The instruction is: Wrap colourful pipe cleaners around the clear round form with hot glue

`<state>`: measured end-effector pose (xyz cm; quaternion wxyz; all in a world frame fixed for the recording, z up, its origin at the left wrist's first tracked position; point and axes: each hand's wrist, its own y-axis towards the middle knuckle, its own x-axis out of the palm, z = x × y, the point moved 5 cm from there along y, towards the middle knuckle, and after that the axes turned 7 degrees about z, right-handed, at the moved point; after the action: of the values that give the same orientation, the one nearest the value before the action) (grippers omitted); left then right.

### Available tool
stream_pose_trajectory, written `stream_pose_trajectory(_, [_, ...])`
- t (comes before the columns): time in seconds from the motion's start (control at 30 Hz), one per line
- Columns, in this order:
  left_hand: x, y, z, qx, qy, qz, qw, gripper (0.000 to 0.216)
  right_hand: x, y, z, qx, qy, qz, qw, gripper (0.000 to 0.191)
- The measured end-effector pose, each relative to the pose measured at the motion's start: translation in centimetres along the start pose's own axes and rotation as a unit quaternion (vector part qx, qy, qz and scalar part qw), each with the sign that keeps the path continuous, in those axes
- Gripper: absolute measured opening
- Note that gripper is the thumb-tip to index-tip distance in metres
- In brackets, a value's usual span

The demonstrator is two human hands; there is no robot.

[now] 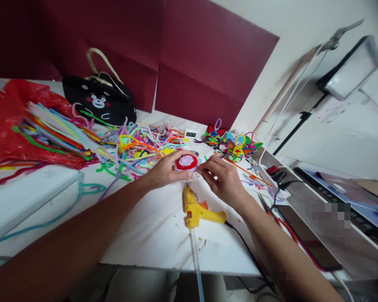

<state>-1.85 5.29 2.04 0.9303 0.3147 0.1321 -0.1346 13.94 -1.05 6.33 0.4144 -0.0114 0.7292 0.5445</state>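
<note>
My left hand (166, 170) is wrapped around a round pipe-cleaner craft piece (187, 161), lilac in the middle with a red ring around it and lilac below. Close against the piece's right edge, my right hand (222, 176) is closed in a pinch; its fingers hide whatever lies between them. Just below both hands, a yellow glue gun (193, 209) lies on the white table (145, 235). A clear glue stick (195, 264) sticks out of its back towards me, past the table's front edge.
Loose pipe cleaners (138, 147) heap at the left, beside a red plastic bag (6, 121) and a black bear-face bag (101, 98). Finished-looking colourful crafts (236, 149) stand behind my right hand. Pliers (264, 205), a phone (308, 237) and a black cord (248, 247) lie right.
</note>
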Motion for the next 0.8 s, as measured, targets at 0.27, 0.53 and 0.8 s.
stream_pose_trajectory(0.27, [0.0, 0.1, 0.6, 0.02, 0.057, 0.028, 0.998, 0.059, 0.1, -0.2, -0.2, 0.018, -0.015, 0.006, 1.0, 0.013])
stream_pose_trajectory(0.53, [0.3, -0.1, 0.9, 0.049, 0.135, 0.04, 0.989, 0.057, 0.6, -0.5, -0.3, 0.021, -0.006, 0.019, 1.0, 0.01])
stream_pose_trajectory(0.8, [0.3, -0.3, 1.8, 0.061, 0.141, 0.04, 0.987, 0.058, 0.4, -0.8, 0.0, 0.051, 0.01, 0.018, 0.999, 0.007])
